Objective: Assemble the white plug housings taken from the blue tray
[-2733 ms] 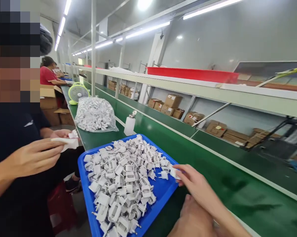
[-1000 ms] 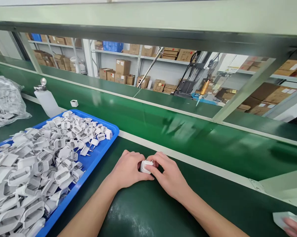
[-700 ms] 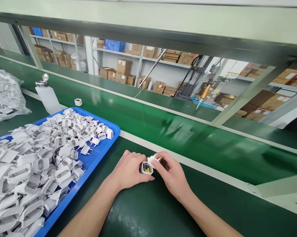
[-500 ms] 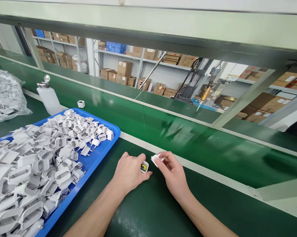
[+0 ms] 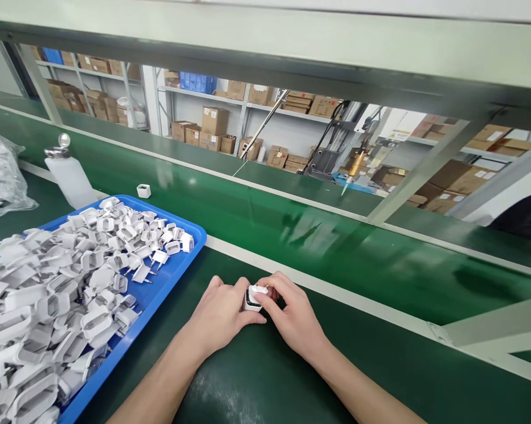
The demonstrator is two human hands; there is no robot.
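Observation:
Between thumb and fingers, my left hand (image 5: 223, 312) grips a small white charger housing (image 5: 252, 304), its open end facing right and dark parts showing inside. My right hand (image 5: 290, 309) pinches a white plug cap (image 5: 258, 290) with metal pins. The cap sits at the mouth of the housing, slightly tilted; whether it is seated I cannot tell. To the left, a blue tray (image 5: 177, 268) carries a heap of white plug caps (image 5: 101, 259).
A pump bottle (image 5: 73, 179) stands behind the tray, with a lone white housing (image 5: 144, 191) nearby. At far left lies a clear plastic bag (image 5: 2, 176) of white parts. A metal frame post (image 5: 418, 171) rises at right, beyond the green belt (image 5: 265, 206).
My right hand has moved left and brought the plug cap against the housing's open end. The view has shifted slightly to the right.

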